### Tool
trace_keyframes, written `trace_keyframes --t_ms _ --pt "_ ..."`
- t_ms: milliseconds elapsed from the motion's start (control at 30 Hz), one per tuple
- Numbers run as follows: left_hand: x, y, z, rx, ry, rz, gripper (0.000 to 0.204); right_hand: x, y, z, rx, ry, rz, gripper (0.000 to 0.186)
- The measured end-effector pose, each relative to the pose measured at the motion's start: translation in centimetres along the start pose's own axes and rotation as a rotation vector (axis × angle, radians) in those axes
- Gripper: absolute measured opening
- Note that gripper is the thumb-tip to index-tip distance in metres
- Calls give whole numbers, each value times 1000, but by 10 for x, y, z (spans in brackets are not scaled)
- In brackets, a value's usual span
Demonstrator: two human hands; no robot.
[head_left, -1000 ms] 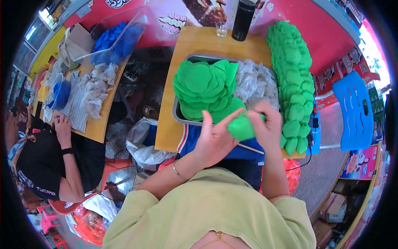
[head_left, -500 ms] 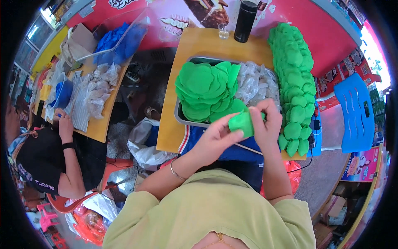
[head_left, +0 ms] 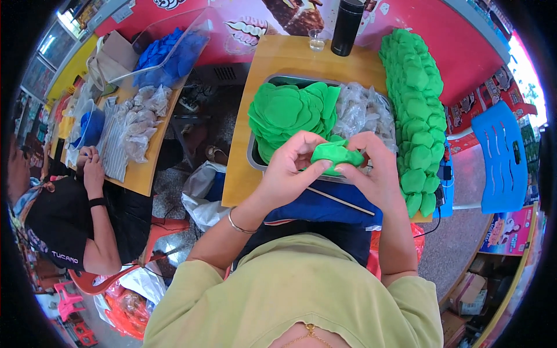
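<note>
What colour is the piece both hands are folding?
Bright green piece, held between left hand and right hand; head view.

A black tumbler [head_left: 348,26] and a small clear glass [head_left: 317,40] stand at the far edge of the wooden desk [head_left: 241,174]. A blue plastic chair [head_left: 502,156] sits to the right. On the left, a second desk [head_left: 148,174] carries clear bags [head_left: 139,122] and a heap of blue pieces [head_left: 171,52]; a person in a black shirt [head_left: 52,232] sits beside it.
</note>
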State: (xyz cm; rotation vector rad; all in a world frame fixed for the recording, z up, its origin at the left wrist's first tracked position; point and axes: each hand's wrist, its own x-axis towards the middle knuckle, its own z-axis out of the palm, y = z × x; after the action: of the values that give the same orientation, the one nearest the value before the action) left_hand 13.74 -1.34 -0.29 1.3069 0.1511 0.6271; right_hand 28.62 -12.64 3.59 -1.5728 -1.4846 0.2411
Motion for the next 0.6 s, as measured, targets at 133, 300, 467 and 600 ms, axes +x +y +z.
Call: trace_keyframes --t_ms 133,300,467,600 --pt "-1 1 2 -63 7 7 27 -1 4 3 23 14 44 23" --pt "-3 6 -4 -247 35 -167 23 -5 10 6 363 62 199 19" --pt "-5 4 -8 -224 29 -188 21 -8 10 9 538 65 283 12" --pt "-6 7 -6 -276 54 -220 22 -10 9 10 635 131 321 12"
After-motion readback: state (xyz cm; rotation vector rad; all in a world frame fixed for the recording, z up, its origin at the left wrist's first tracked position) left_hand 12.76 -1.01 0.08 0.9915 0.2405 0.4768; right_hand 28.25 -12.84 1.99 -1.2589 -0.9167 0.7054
